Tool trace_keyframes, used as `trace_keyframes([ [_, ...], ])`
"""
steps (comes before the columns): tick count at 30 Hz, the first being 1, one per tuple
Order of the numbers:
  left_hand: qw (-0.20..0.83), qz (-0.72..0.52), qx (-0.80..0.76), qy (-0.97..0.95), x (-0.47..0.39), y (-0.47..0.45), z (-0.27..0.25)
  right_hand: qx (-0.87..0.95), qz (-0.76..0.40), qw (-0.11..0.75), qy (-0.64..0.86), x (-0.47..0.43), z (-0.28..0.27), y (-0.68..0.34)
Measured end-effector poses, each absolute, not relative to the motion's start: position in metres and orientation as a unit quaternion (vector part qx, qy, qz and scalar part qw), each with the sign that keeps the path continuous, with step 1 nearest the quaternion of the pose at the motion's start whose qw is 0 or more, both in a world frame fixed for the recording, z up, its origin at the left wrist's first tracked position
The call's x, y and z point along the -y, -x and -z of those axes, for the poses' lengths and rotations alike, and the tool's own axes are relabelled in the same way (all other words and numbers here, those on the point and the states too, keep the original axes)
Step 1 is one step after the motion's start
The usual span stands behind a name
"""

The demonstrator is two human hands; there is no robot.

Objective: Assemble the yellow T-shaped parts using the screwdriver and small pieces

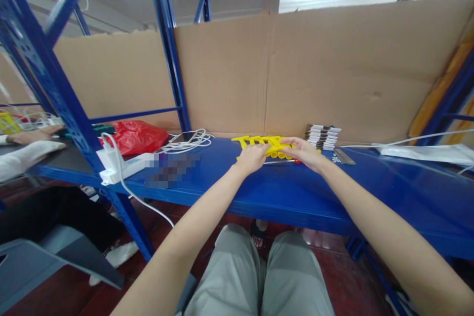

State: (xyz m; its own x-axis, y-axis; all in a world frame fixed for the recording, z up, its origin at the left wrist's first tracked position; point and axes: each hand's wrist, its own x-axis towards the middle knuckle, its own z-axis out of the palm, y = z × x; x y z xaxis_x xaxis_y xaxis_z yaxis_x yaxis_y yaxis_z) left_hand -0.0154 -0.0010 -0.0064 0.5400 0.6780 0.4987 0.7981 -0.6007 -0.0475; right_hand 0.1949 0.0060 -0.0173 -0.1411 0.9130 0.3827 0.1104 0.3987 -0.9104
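Note:
Both hands meet at the back of the blue table, over a row of yellow plastic pieces (252, 141) with tube-like ends. My left hand (253, 157) is closed on one yellow plastic piece (274, 148), raised just above the others. From the other side my right hand (304, 152) grips the same piece with thumb and fingers. Their fingers partly cover it, so its full shape is hidden. A thin metal rod with a red end (297, 161), perhaps a screwdriver, lies in front of the row, close under my right hand.
Right of the hands stand stacked white-and-dark pieces (323, 137), with small metal bits (336, 157) and a flat metal strip (344, 156). Leftward lie coiled white cable (192, 140), a red bag (138, 137) and a power strip (129, 167). Cardboard (222, 74) walls the back. Another person's sleeve (27, 158) shows far left.

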Motion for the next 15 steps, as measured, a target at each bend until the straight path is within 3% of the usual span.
trace_keyframes([
  [10, 0.053, 0.282, 0.403, 0.869, -0.005, 0.016, 0.014, 0.717, -0.373, 0.438, 0.394, 0.017, 0.001, -0.193],
  [12, 0.062, 0.273, 0.415, 0.866, -0.006, 0.016, 0.015, 0.71, -0.322, 0.451, 0.435, 0.01, 0.0, -0.207],
  [15, 0.084, 0.242, 0.438, 0.862, -0.004, 0.018, 0.013, 0.719, -0.138, 0.418, 0.538, -0.004, 0.003, -0.231],
])
